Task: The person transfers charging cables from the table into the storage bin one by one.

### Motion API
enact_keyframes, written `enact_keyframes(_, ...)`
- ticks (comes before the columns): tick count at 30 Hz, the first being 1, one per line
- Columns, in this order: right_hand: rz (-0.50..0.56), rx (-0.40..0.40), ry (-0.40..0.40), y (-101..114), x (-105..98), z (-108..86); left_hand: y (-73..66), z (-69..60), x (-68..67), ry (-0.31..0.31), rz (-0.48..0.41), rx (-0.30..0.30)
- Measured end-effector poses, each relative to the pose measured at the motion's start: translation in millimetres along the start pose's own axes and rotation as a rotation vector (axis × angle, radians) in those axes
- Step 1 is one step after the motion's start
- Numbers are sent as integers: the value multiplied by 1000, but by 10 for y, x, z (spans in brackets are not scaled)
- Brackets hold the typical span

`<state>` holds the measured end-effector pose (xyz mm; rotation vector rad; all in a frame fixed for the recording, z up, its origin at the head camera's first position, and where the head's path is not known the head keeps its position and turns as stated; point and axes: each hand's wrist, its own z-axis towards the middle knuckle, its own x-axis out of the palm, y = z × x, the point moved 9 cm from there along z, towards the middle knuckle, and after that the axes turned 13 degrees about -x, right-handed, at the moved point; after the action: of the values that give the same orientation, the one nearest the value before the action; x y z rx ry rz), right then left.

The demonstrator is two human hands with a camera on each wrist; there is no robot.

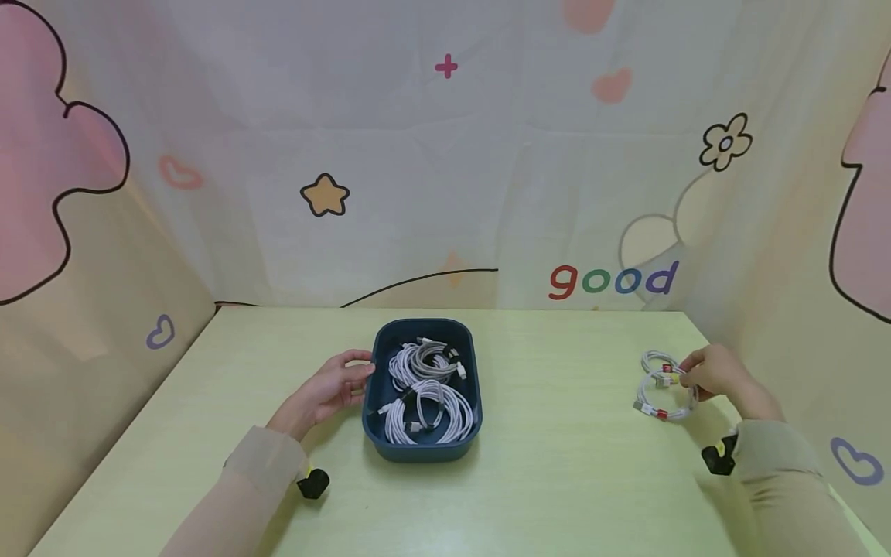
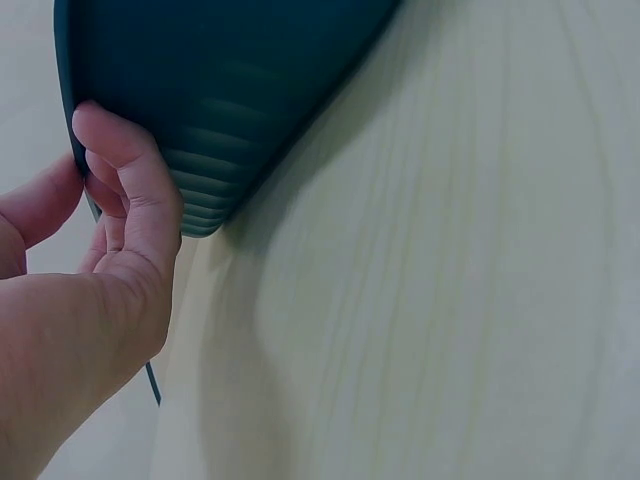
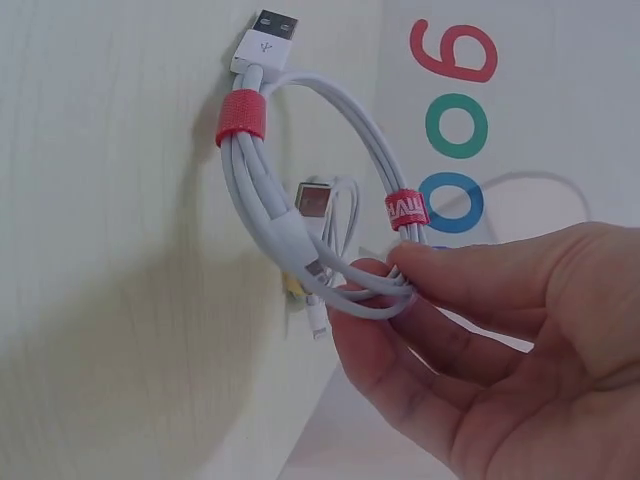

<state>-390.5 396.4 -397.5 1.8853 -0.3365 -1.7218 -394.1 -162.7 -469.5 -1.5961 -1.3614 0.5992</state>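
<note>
A dark blue bin (image 1: 421, 452) stands on the table with several coiled white cables (image 1: 431, 410) in it. At its left side is my left hand (image 1: 339, 387); thumb and bent fingers (image 2: 145, 190) grip the rim. Far to the right, my right hand (image 1: 713, 373) pinches a coiled white USB cable (image 3: 245, 185) between thumb and fingers. Two red straps bind this coil, and its USB plug (image 3: 268, 40) points away from the hand. Behind it lies a second coiled white cable (image 1: 656, 357), partly hidden, with a bit of yellow near it.
The pale wood-look table (image 1: 557, 480) extends between the bin and the right hand. A printed cloth backdrop (image 1: 418, 193) rises behind the table, with cloth sides at left and right. A small black device (image 1: 313, 483) hangs at the left wrist, another (image 1: 720, 456) at the right.
</note>
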Motion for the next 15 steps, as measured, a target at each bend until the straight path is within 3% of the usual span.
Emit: enact_keyframes(15, 148, -14, 22, 245, 155, 119, 8, -4, 6, 3, -7, -8)
